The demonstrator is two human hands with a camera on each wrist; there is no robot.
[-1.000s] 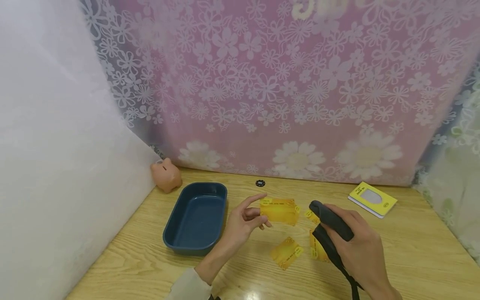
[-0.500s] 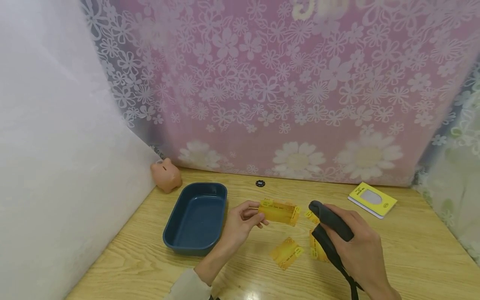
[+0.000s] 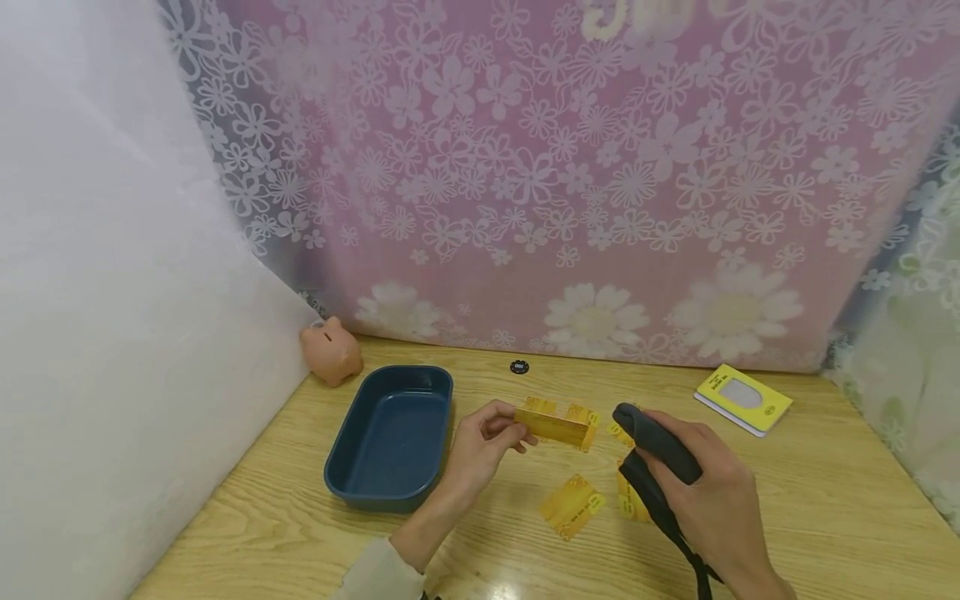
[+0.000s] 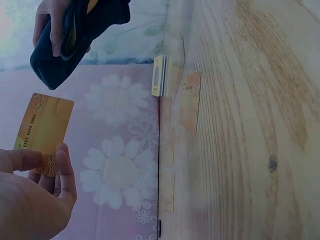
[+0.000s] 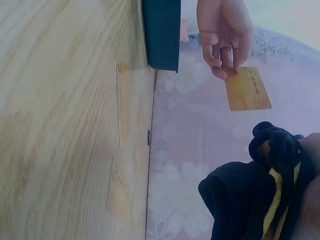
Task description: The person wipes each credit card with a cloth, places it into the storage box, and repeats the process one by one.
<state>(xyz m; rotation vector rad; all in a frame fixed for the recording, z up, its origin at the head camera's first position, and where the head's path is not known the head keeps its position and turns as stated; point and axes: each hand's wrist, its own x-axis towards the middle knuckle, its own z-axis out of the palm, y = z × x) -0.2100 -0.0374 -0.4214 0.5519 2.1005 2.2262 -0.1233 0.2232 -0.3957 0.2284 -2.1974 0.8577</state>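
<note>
My left hand (image 3: 480, 450) pinches a gold card (image 3: 553, 427) by its left end above the table, its face tilted in the head view; the left wrist view shows the card's (image 4: 46, 125) printed numbers. To its right, my right hand (image 3: 716, 492) grips a dark cloth pouch (image 3: 663, 442) with a black strap hanging down. In the right wrist view the pouch (image 5: 240, 190) has a yellow strip along its folds. Card and pouch are apart. Several gold cards lie on the table below the hands, one (image 3: 572, 507) nearest the front, another (image 3: 632, 492) partly behind the pouch.
A blue tray (image 3: 390, 442) stands left of my left hand, with a pink piggy bank (image 3: 332, 352) behind it. A black chip (image 3: 519, 367) lies near the back edge, and a yellow-covered booklet (image 3: 744, 398) at the back right. A flowered curtain hangs behind.
The held card has tilted so that its face looks narrower, uncovering cards on the table behind it. My left index finger has come down onto the card. My right hand has hardly moved.
</note>
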